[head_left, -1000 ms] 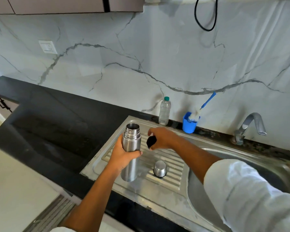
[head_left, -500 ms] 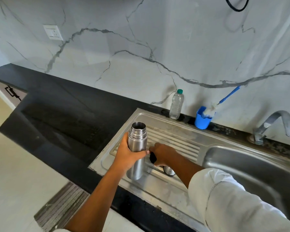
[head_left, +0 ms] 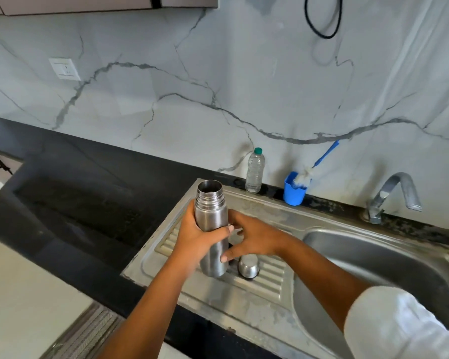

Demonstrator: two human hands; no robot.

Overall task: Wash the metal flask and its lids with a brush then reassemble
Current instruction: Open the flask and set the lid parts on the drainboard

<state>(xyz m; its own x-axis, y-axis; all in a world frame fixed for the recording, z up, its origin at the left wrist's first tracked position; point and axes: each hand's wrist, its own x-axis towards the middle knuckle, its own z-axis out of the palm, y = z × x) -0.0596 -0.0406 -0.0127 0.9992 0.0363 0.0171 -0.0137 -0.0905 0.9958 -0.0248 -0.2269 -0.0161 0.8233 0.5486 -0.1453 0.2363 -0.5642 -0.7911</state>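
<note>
My left hand [head_left: 195,238] grips the steel flask [head_left: 210,203] around its middle and holds it upright over the drainboard [head_left: 259,291], mouth uncovered. My right hand [head_left: 254,238] is just right of the flask with its fingers spread, the thumb close to the flask's side. A dark piece, apparently the black inner lid [head_left: 231,246], shows only as a sliver under that hand. The steel outer cap [head_left: 248,266] stands mouth down on the drainboard below my right hand. The blue-handled bottle brush [head_left: 305,174] leans in a blue cup [head_left: 294,194] at the wall.
A clear plastic bottle [head_left: 255,173] with a green cap stands left of the blue cup. The sink basin [head_left: 373,257] lies to the right, with the tap [head_left: 397,194] behind it. Black countertop [head_left: 83,203] stretches to the left.
My right hand lowered the black lid beside the flask and spread its fingers. The flask stayed upright in my left hand. The camera view shifted.
</note>
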